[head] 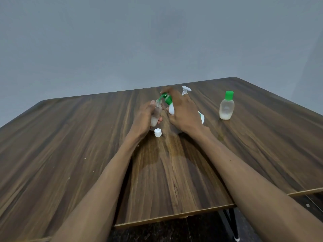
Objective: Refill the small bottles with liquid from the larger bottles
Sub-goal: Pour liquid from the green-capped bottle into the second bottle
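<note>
My left hand [144, 117] grips a small clear bottle [156, 114], uncapped and tilted, with a little white liquid at its bottom. My right hand [181, 110] holds a larger white bottle [171, 109] with a green pump top; a finger lies over the pump head, and the green nozzle [161, 97] points into the small bottle's mouth. The small bottle's white cap [158, 132] lies on the wooden table [87, 145] just below my left hand.
A small bottle with a green cap [226, 106], holding a little white liquid, stands upright at the right. A white spray trigger head [185, 90] shows behind my right hand. The table's near edge runs across the lower part of the view.
</note>
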